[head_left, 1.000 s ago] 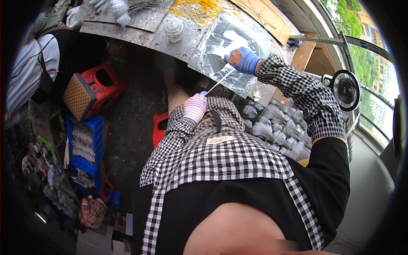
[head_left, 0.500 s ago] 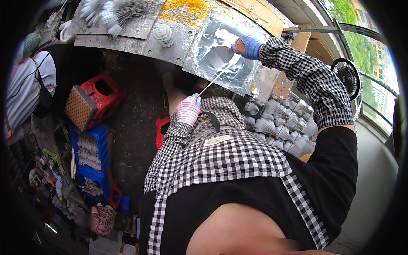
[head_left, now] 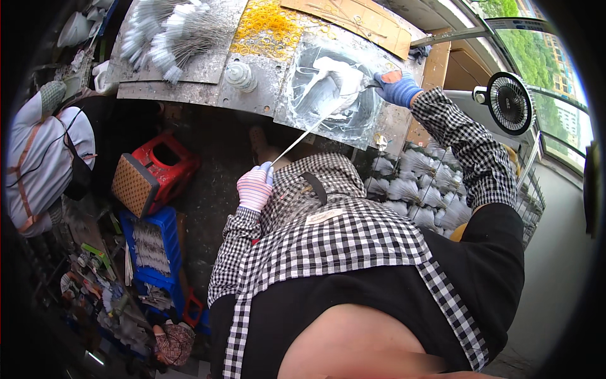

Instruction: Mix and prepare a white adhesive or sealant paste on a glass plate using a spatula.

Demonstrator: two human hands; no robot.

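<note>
The metal-topped table (head_left: 262, 98) stretches across the upper part of the view, with the window (head_left: 555, 69) to its right and the dark floor (head_left: 208, 183) below. A co-worker in white clothes (head_left: 53, 167) is at the far left, near the red stool (head_left: 165, 161) and the blue crate (head_left: 170, 240). On the table lie, from left to right, white bristle brushes with wire stems (head_left: 173, 38), yellow rings (head_left: 268, 28) and a cardboard sheet (head_left: 366, 25); a clear jar (head_left: 238, 77) stands near the front edge.

A panel (head_left: 302, 95) smeared with white paste (head_left: 341, 76) reaches this front edge. The dark floor lies between the edge, the stool and the person's apron (head_left: 334, 246).

The hands are well apart. The left hand (head_left: 254, 187), below the edge, is closed around the thin rod (head_left: 297, 140), which slants up to the paste. The right hand (head_left: 399, 88) is curled at the panel's right side; whether it grips something, one cannot tell.
</note>
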